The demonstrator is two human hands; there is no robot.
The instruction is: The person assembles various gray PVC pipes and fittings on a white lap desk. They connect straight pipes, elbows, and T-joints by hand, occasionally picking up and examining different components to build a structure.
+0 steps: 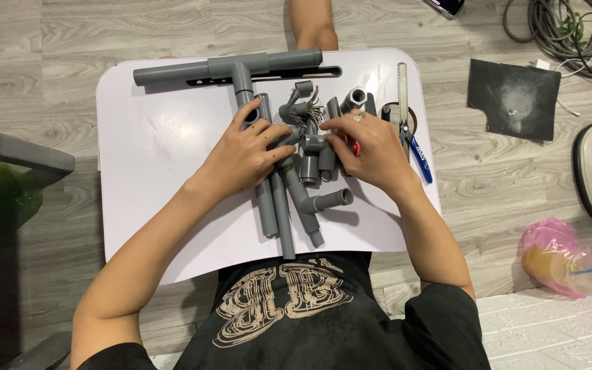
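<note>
Grey pipes (275, 205) lie at centre frame on the white bench (152, 151), long axes toward the person — left hand (244, 154) clamped on them, right hand (371, 151) pinching a fitting (314, 142) just beside.

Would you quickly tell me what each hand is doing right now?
Left hand: closed around the grey pipes.
Right hand: fingers pinching a grey pipe fitting; a firm grip cannot be told.

Pipe pile (296, 185) mid-tray (152, 137) — tee assembly (234, 67) along far edge, pliers (405, 116) at right.
</note>
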